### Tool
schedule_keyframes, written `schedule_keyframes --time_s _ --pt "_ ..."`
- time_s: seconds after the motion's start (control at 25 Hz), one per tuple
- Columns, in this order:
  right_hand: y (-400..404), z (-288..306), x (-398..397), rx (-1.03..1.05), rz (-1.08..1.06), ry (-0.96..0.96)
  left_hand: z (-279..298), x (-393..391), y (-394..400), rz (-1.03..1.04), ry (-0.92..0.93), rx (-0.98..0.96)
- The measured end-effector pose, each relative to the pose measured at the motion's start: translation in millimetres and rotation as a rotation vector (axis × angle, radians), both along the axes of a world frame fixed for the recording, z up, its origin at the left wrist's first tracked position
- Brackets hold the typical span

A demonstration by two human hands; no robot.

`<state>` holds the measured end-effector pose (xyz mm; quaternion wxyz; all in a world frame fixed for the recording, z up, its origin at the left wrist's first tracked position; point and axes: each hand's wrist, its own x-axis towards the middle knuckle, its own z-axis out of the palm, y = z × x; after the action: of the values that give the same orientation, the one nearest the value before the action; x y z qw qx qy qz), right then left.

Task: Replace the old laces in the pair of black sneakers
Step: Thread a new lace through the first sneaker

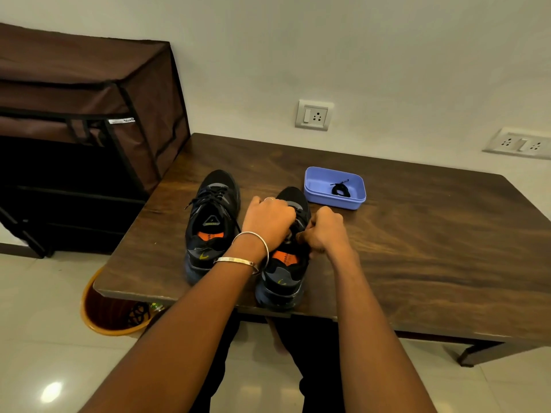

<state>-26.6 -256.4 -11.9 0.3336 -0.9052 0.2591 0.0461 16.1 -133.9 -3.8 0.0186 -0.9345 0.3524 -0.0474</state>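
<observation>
Dark wood-grain table [417, 239], set against the wall. Two black sneakers stand on it side by side, heels at the near edge: left sneaker [213, 222], laced; right sneaker [283, 275], just beside it. Lilac plastic tray [316, 181] lies beyond the right sneaker, near its toe.

The single head-worn view looks forward and steeply down from just behind the near edge of the dark brown wooden table [417, 234], close over it, with the white wall [357, 55] beyond, the glossy tiled floor [44, 338] below, and wide-angle bending at the edges.
</observation>
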Motion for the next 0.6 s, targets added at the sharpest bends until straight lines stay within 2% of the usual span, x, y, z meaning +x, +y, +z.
schedule_keyframes --time_s 0.08,0.16,0.24,0.32,0.36,0.4,0.44,0.48,0.52,0.6 --pt "0 -2 0 -0.006 0.002 -0.006 -2 1 1 0.051 0.022 -0.106" --pt "1 0 -2 0.012 -0.009 0.011 -1 4 5 0.202 0.198 -0.440" --pt "2 2 -2 0.043 -0.019 0.051 0 11 11 0.422 0.488 -1.081" --pt "3 3 0 0.060 -0.028 0.077 11 15 18 0.579 0.903 -1.787" --pt "3 3 0 0.062 -0.032 0.082 15 17 22 0.586 1.041 -2.028" --pt "3 3 0 0.062 -0.035 0.085 17 20 26 0.571 1.089 -2.147" --pt "2 2 1 0.063 -0.033 0.086 19 22 29 0.530 1.067 -2.149" --pt "2 2 1 0.065 -0.029 0.083 18 24 31 0.458 0.966 -2.025" --pt "2 2 0 0.070 -0.028 0.079 15 24 31 0.339 0.792 -1.773" --pt "2 2 0 0.081 -0.024 0.064 8 22 29 0.058 0.430 -0.999"
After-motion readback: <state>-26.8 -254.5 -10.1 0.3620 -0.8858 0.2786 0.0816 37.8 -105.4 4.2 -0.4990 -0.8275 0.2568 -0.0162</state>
